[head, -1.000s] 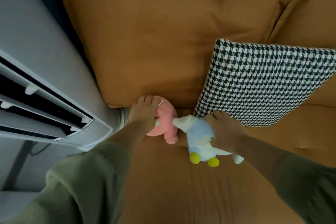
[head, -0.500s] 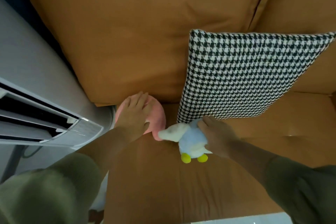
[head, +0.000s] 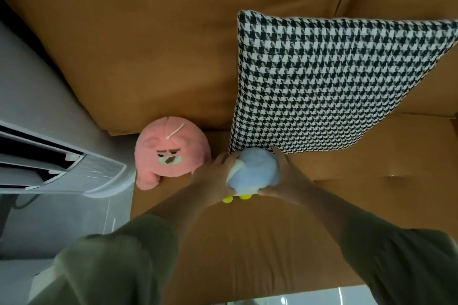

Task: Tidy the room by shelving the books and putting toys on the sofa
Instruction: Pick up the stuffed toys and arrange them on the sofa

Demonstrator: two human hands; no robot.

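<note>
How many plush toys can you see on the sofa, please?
2. The pink plush toy sits against the back cushion; the blue plush toy is by the houndstooth pillow, between the left hand and right hand. More may be hidden.

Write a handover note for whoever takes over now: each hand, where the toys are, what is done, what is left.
Left hand: grips the left side of the pale blue plush toy with yellow feet.
Right hand: grips its right side.
The blue toy is low at the seat of the brown fabric sofa, in front of the lower corner of the black-and-white houndstooth cushion.
Done: the round pink plush toy sits on the seat, free of both hands.
Left: release the blue toy. No books in view, so shelving cannot be judged.
</note>
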